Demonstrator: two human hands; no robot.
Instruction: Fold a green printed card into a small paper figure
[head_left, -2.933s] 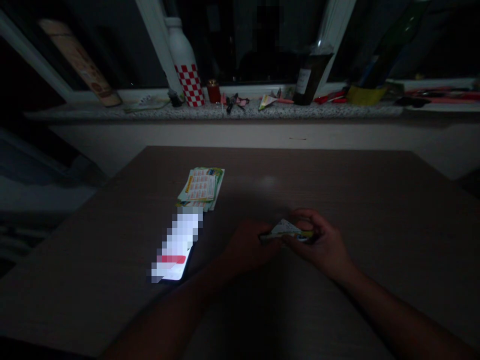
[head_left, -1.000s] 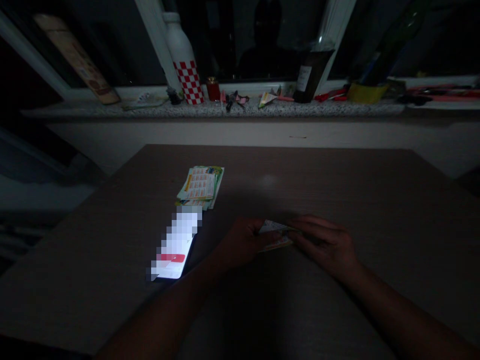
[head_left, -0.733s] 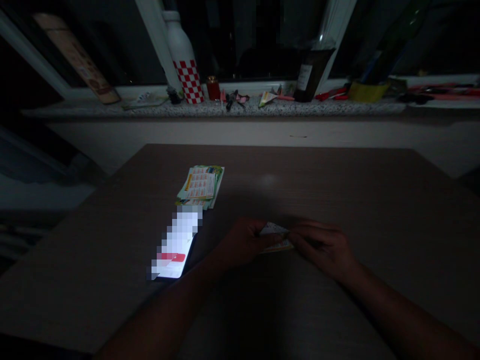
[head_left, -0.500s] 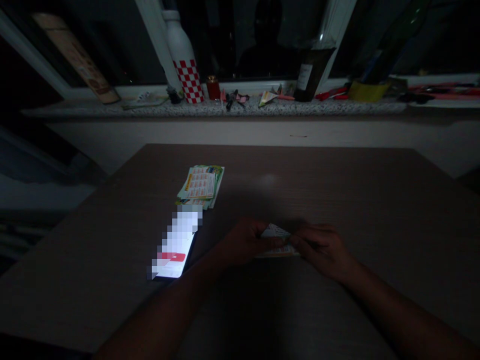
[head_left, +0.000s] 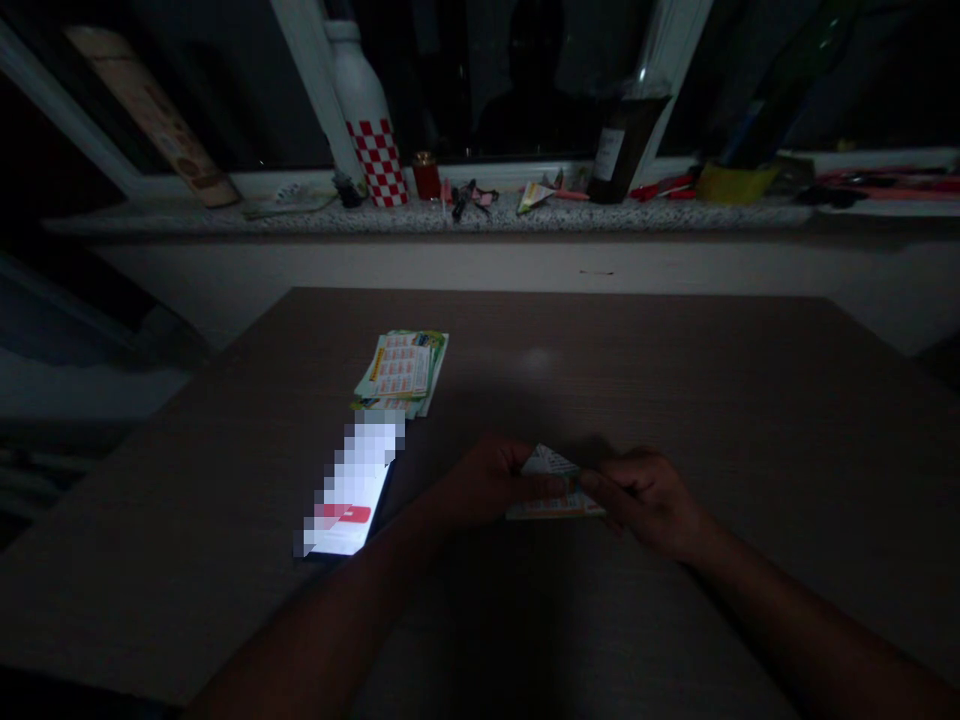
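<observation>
Between my hands is a small folded piece of printed paper [head_left: 555,500], with a pointed corner sticking up at its top and orange print along its lower part. My left hand [head_left: 487,485] grips its left side, the thumb lying across the front. At the right end, my right hand [head_left: 652,505] pinches the paper with its thumb on the front and the fingers partly behind. To the left lies a phone [head_left: 356,500] with its screen lit. Just beyond the phone is a stack of printed calendar cards [head_left: 401,370].
The wooden table [head_left: 637,380] reaches to the wall under a window. On the granite sill [head_left: 315,220] stand a red-and-white checkered bottle [head_left: 379,150], a small red jar [head_left: 426,178], a dark bag [head_left: 619,150], a folded paper piece [head_left: 534,196] and a yellow holder [head_left: 739,183].
My right hand's fingers have curled in and shifted lower behind the paper. More of the paper's lower edge and peak shows. My left hand stays nearly still.
</observation>
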